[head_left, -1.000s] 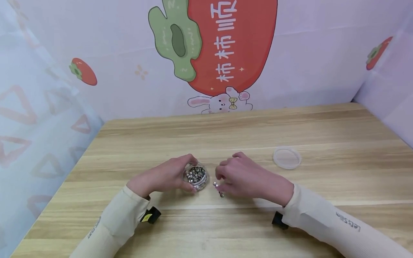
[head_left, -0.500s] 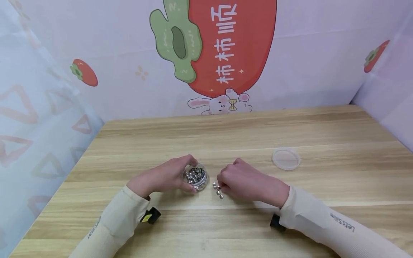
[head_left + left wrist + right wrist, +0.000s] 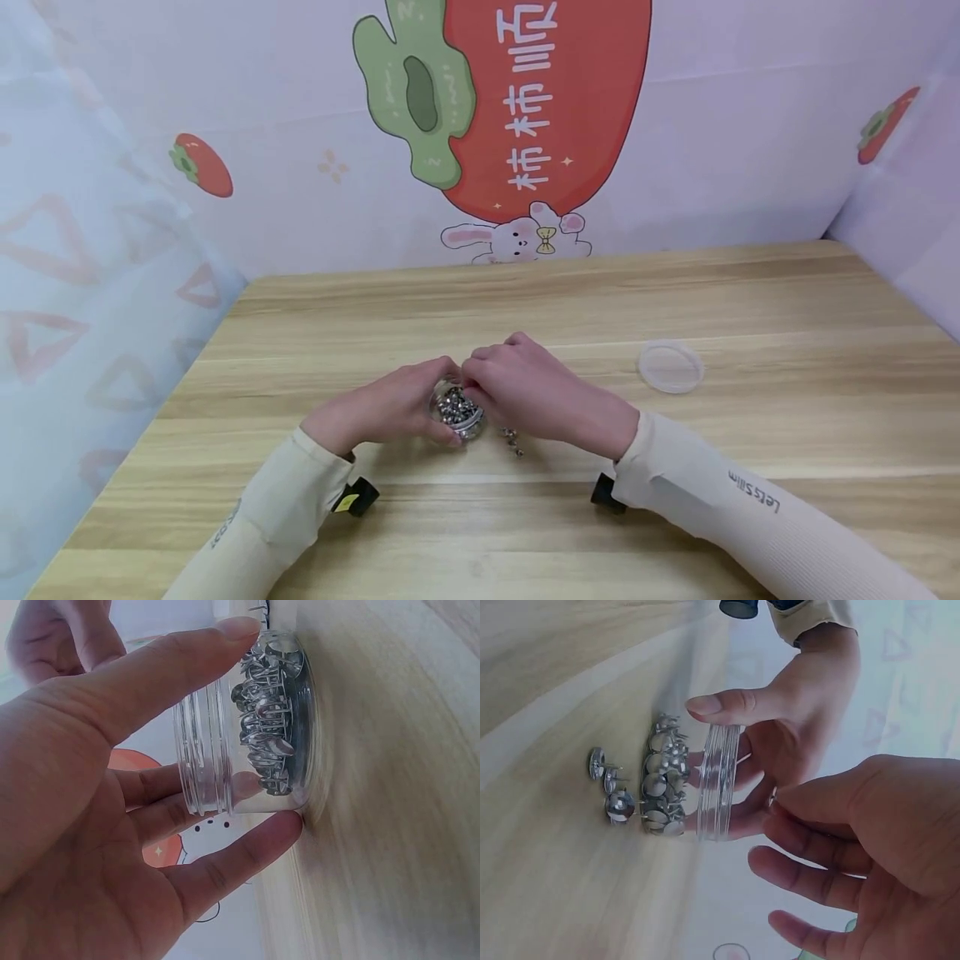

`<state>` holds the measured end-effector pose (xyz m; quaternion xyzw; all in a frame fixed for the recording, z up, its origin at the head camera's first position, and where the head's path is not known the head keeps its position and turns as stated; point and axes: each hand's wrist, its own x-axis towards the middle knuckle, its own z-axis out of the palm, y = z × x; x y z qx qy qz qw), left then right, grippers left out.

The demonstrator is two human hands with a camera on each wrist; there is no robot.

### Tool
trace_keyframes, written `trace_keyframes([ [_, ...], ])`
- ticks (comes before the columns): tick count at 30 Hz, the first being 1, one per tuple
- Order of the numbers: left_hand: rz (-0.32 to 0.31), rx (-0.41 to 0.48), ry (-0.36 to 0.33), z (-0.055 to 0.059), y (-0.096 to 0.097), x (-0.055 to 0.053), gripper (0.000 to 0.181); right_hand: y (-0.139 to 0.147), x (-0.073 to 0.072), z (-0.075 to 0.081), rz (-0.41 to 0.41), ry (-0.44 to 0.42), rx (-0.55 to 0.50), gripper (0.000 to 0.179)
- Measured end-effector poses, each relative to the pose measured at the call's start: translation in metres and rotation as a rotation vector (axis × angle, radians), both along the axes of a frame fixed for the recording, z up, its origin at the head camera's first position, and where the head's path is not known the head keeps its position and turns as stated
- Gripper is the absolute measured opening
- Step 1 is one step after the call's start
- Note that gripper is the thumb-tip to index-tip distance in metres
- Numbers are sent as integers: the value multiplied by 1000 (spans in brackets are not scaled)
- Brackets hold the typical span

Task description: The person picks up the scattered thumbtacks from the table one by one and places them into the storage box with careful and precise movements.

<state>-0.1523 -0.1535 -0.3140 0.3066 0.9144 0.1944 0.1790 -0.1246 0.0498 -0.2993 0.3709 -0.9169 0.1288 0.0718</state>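
Note:
My left hand (image 3: 397, 404) holds a clear round jar (image 3: 206, 742) on the table, its thumb on one side and fingers round the other. Silver dome-headed thumbtacks (image 3: 266, 724) fill the lower part of the jar, points sticking out every way. Above the jar's open mouth, my right hand (image 3: 528, 392) pinches a single thumbtack (image 3: 772, 796) between thumb and forefinger; in the head view the hand hides that tack. Several loose thumbtacks (image 3: 619, 805) lie on the wood just right of the jar.
A translucent round lid (image 3: 670, 367) lies flat on the wooden table (image 3: 480, 533), to the right and further back. Behind the table hangs a printed cloth (image 3: 285, 208) with fruit and a rabbit. Black wrist devices (image 3: 606, 493) sit under the sleeves.
My right hand has moved left from the loose thumbtacks to over the jar, carrying one pinched tack. The left hand and jar have stayed in place.

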Motion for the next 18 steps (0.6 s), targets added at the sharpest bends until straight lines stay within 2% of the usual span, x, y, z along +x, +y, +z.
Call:
trace_keyframes([
  [5, -1, -18, 7, -2, 2, -1, 71, 5, -2, 0, -30, -80, -4, 100],
  [6, -2, -20, 10, -2, 2, -2, 71, 6, -2, 1, -28, -94, 4, 111],
  [9, -5, -25, 16, -1, 2, -1, 73, 7, -2, 1, -20, -140, 19, 117],
  [18, -13, -20, 32, -2, 1, -1, 72, 11, -1, -5, -10, -199, 48, 109],
])
